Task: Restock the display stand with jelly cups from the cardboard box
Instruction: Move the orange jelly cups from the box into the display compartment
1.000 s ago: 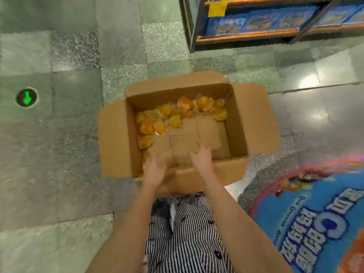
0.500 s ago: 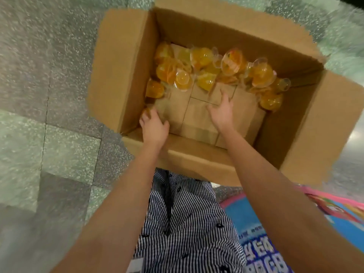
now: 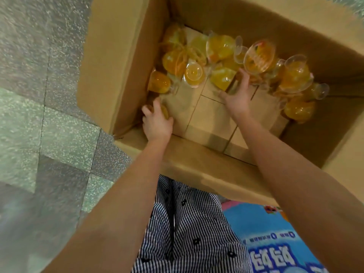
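Clearly the person is bent right over the cardboard box (image 3: 126,62), which sits open on the speckled stone floor (image 3: 39,115), both bare arms reaching down inside because the jelly cups (image 3: 220,48) lie heaped along its far wall, well away from the near edge. The left hand (image 3: 157,123) works in the near left corner, its grip curled round a corner cup (image 3: 165,113) that shows only as an orange sliver past the knuckles. The right hand (image 3: 238,99) stretches further, its grip spread, thumb held wide and fingertips just touching the front of the heap. I would say it is about to rake or pick, since nothing is enclosed yet. The cups are clear, glossy plastic goblets with rounded bowls and flared feet, filled with orange-yellow jelly and tumbled at all angles, so they look slippery and apt to roll. Beneath them lies a matte brown layer of flat cardboard sheets (image 3: 212,117), creased into rectangles. The box walls are plain, dull corrugated board. Close at the person's right, beside a striped garment (image 3: 189,233), is a shiny blue printed surface with a pink rim, likely the display stand (image 3: 275,243), handy for unloading.
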